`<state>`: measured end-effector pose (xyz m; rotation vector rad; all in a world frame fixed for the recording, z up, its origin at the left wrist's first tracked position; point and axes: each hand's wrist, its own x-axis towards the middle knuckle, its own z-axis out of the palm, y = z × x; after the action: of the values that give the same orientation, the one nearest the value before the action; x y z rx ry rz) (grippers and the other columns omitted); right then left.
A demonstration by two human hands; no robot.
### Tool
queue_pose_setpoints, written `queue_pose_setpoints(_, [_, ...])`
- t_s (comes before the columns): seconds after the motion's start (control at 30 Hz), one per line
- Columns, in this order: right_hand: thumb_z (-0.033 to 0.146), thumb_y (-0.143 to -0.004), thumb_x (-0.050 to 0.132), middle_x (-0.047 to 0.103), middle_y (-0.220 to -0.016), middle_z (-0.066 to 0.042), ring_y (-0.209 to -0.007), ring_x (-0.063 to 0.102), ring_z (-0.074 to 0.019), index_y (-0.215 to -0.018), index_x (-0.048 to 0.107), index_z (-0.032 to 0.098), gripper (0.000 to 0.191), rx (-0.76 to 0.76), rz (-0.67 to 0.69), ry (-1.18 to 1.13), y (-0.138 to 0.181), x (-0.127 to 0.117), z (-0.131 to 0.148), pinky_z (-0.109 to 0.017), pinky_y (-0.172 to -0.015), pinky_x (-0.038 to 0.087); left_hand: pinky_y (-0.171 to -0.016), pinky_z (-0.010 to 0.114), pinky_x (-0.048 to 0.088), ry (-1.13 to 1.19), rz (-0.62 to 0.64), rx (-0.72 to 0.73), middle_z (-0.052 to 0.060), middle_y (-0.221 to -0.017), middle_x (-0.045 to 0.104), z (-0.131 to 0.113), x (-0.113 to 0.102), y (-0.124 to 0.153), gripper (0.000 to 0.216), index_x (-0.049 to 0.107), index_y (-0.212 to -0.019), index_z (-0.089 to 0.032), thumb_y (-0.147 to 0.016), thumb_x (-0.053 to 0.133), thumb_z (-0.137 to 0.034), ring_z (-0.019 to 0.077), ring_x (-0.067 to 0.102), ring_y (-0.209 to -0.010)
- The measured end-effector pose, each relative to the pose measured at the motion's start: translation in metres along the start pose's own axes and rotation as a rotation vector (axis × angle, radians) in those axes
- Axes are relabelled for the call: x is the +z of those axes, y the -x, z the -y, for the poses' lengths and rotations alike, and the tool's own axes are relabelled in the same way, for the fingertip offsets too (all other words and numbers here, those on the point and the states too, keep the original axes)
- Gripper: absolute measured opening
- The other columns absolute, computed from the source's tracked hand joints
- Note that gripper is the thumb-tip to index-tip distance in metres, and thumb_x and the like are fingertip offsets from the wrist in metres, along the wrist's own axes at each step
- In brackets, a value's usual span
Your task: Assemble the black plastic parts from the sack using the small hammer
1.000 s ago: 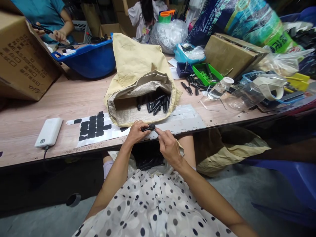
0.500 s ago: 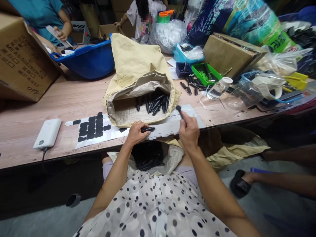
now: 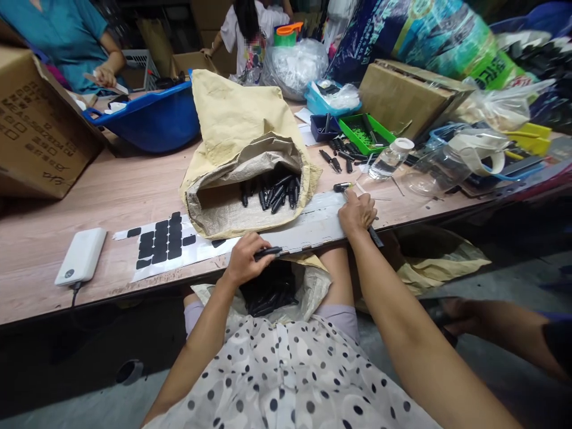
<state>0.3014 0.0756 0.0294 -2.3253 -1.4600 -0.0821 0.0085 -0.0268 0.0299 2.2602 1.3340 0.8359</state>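
My left hand (image 3: 248, 257) is closed around a slim black pen-shaped piece (image 3: 268, 253) at the table's front edge. The piece lies nearly level, its end sticking out to the right. My right hand (image 3: 356, 213) grips what looks like a small hammer, its dark head (image 3: 343, 186) beyond the fingers and its black handle end (image 3: 375, 236) below them. Under both hands runs a grey flat board (image 3: 313, 225). Behind it lies an open tan sack (image 3: 243, 98) with several black pieces (image 3: 279, 192) inside. Another sack (image 3: 315, 286), holding dark pieces, sits between my legs.
A sheet of black stickers (image 3: 161, 241) and a white power bank (image 3: 81, 256) lie left. Behind are a blue basin (image 3: 147, 122), a green tray (image 3: 364, 134) and loose black pieces. A clear bottle (image 3: 391, 159) stands right. Other people are beyond the table and at right.
My right hand has moved right and turned, so the hammer's head now shows side-on. My left hand keeps the black piece, which sits slightly lower. The person at right has shifted a leg.
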Motion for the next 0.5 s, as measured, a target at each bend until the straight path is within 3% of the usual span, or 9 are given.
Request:
queue_pose_setpoints(0.17, [0.016,-0.092,0.043,0.057,-0.111,-0.015,-0.104,0.049,-0.0300,-0.130,0.066,0.025,0.045,-0.011,0.010,0.038,0.001,-0.002,0.001,-0.038,-0.080,0.037,-0.066,0.033,0.043,-0.133,0.143,0.218,0.006,-0.084,0.065,-0.021,0.025,0.046,0.013,0.069,-0.091,-0.021,-0.090,0.060,-0.031,0.0192,0.058,-0.075])
queue_pose_setpoints(0.33, [0.018,-0.093,0.045,0.056,-0.111,-0.016,-0.104,0.048,-0.0298,-0.131,0.065,0.025,0.044,-0.023,-0.007,0.071,0.002,0.003,-0.001,-0.037,-0.079,0.037,-0.063,0.031,0.044,-0.181,0.245,0.246,0.004,-0.083,0.065,-0.033,0.046,0.066,0.007,0.068,-0.085,-0.020,-0.085,0.066,-0.027,0.0172,0.059,-0.072])
queue_pose_setpoints(0.4, [0.018,-0.092,0.045,0.056,-0.111,-0.016,-0.104,0.049,-0.0299,-0.131,0.065,0.025,0.044,-0.026,-0.015,0.080,0.002,0.005,-0.001,-0.038,-0.079,0.037,-0.065,0.029,0.046,-0.091,0.161,0.243,0.003,-0.082,0.065,-0.036,0.044,0.054,0.008,0.068,-0.090,-0.020,-0.088,0.063,-0.026,0.0159,0.060,-0.072])
queue_pose_setpoints(0.5, [0.018,-0.092,0.045,0.056,-0.111,-0.016,-0.104,0.049,-0.0302,-0.132,0.065,0.025,0.044,-0.026,-0.011,0.088,0.003,0.005,-0.002,-0.038,-0.080,0.037,-0.067,0.027,0.048,0.015,-0.148,0.090,0.003,-0.079,0.065,-0.028,0.028,0.009,0.013,0.066,-0.091,-0.020,-0.093,0.055,-0.024,0.0153,0.060,-0.073])
